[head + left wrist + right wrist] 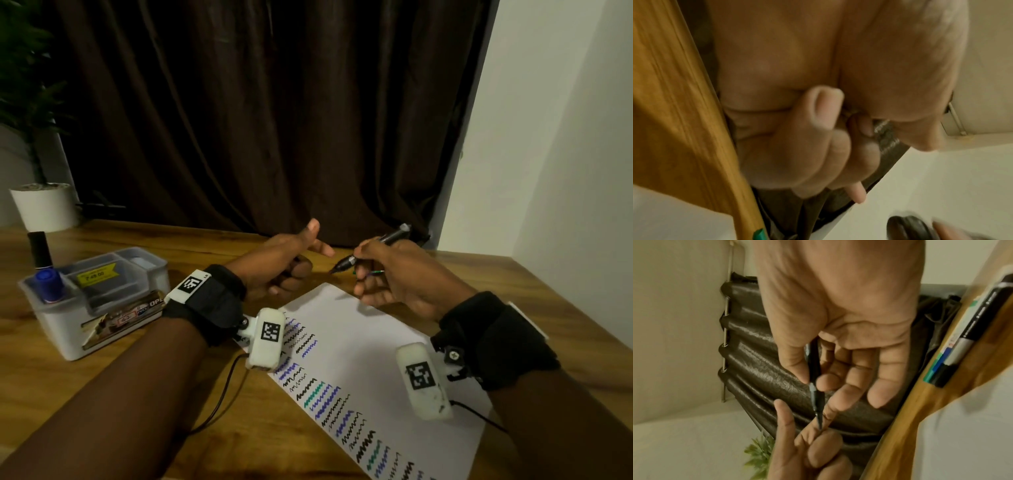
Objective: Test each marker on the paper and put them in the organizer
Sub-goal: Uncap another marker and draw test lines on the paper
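- The brown wooden table has bare wood at seven o'clock of the sheet. Its far edge meets a dark curtain at twelve o'clock and its right edge a white wall at three o'clock, so room is tightest there.
- The white paper sheet lies between the forearms. Squiggles in black, blue and green fill its left strip, and the part from the centre towards two o'clock is blank.
- The grey plastic organizer stands at nine o'clock of the sheet, well apart from it. A blue-capped marker and a black-capped marker stand upright in its near-left compartment.
- The right hand is raised above the sheet's twelve o'clock corner, with thumb and fingers pinched on the pen.
- The left hand is just beside it at nine o'clock. Its thumb and forefinger are out and its other fingers are curled round a small dark cap, judged to be this pen's.
- The slim black marker, grey at its back end, is uncapped, its tip aimed at eight o'clock and clear of the sheet.
- Loose markers lie on the wood by the right hand, untested by the look of it.
- The step is judged to be the test stroke. The tip must be lowered onto blank paper, after which the pen is capped and carried across to the organizer.
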A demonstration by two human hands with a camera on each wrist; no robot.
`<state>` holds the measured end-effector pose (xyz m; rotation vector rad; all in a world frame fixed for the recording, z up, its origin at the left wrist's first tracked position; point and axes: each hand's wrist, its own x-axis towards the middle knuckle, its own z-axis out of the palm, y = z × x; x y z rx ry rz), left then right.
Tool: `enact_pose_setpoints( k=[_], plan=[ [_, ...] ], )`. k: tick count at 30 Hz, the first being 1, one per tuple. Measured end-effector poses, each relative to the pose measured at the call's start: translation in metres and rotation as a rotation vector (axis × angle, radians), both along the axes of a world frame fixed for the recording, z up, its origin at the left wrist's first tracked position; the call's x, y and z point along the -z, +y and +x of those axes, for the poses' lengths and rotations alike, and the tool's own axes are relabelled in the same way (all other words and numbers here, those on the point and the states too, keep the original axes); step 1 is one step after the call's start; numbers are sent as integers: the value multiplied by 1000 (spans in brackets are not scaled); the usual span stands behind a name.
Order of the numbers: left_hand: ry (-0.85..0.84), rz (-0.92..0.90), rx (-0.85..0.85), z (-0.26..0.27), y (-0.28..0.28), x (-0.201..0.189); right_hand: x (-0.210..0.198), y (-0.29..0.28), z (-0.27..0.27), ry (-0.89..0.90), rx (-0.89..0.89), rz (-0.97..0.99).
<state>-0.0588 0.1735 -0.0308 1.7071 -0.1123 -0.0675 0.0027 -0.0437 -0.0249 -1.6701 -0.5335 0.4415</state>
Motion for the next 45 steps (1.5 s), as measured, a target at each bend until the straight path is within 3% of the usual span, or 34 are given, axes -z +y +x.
enact_pose_setpoints(
  k=[4, 10, 16, 22, 28, 45],
  plan=[
    [14, 44, -74, 1, 6, -2, 5, -1, -3, 199, -169, -226],
    [183, 109, -52, 5, 8, 6, 20, -3, 8, 210, -168, -407],
    [264, 184, -63, 7, 8, 14, 22, -10, 18, 197, -120, -348],
    [264, 198, -43, 9, 7, 19, 18, 0, -1, -63, -222, -288],
    [254, 204, -35, 12, 8, 21, 16, 5, -11, -164, -304, -308],
    [259, 211, -40, 14, 9, 23, 17, 2, -12, -209, -375, -350]
  ],
)
